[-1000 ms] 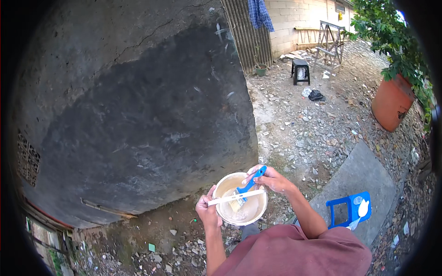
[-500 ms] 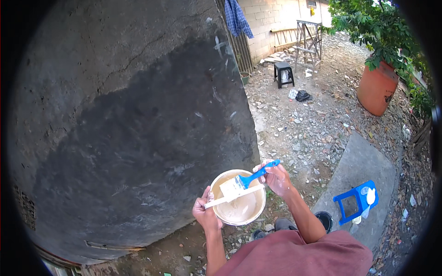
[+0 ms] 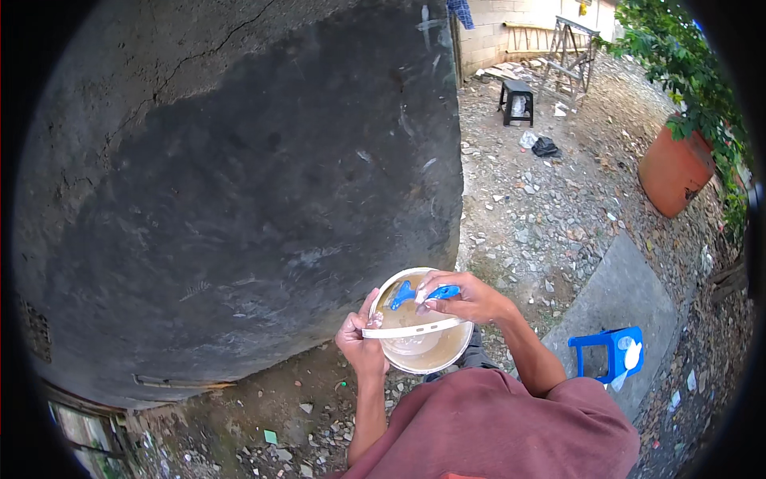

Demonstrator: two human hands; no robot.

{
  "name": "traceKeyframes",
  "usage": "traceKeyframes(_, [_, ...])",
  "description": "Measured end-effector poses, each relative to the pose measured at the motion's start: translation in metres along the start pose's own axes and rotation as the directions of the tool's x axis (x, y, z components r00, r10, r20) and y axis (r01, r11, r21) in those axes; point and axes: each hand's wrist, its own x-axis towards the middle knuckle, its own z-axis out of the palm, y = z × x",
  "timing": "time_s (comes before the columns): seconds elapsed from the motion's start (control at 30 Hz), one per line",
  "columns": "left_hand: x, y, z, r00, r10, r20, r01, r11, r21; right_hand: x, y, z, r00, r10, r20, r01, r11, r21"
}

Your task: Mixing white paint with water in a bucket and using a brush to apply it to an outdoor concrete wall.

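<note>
My left hand (image 3: 361,334) grips the near-left rim of a white plastic bucket (image 3: 456,350), by the end of its white strap handle (image 3: 423,329). The handle lies across the bucket's mouth, and pale, creamy residue coats the inside. Above the bucket's far right side, my right hand (image 3: 469,297) is closed on a paintbrush (image 3: 404,294) with a blue handle. The brush head is down inside the bucket at its far left side; its bristles hardly show. White smears mark the fingers of both hands.
Left and ahead stands a rough grey wall (image 3: 279,176) with a broad dark patch. To the right lie a concrete slab (image 3: 614,279) and a blue stool (image 3: 614,351). Farther off are a black stool (image 3: 517,92), a trestle (image 3: 570,60), an orange planter (image 3: 674,172) and stony ground.
The brush has moved from lying flat over the bucket, white bristles showing, to head-down inside it. My right hand has come left over the bucket. The view has shifted downward.
</note>
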Motion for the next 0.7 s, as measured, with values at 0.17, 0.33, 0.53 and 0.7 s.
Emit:
traceKeyframes(0.17, [0.014, -0.011, 0.014, 0.996, 0.075, 0.053, -0.082, 0.986, 0.144, 0.020, 0.005, -0.019, 0.993, -0.101, 0.054, 0.103, 0.994, -0.035])
traceKeyframes(0.33, [0.038, -0.029, 0.037, 0.988, 0.133, 0.081, -0.148, 0.967, 0.210, 0.030, 0.020, -0.055, 0.979, -0.202, 0.014, 0.203, 0.979, -0.005])
traceKeyframes(0.53, [0.068, -0.059, 0.071, 0.984, 0.148, 0.097, -0.155, 0.985, 0.074, 0.041, 0.033, -0.106, 0.961, -0.277, -0.011, 0.276, 0.959, -0.056])
traceKeyframes(0.7, [0.075, -0.088, 0.099, 0.999, 0.035, 0.028, -0.036, 0.998, 0.044, 0.044, 0.048, -0.147, 0.951, -0.304, 0.050, 0.308, 0.946, -0.103])
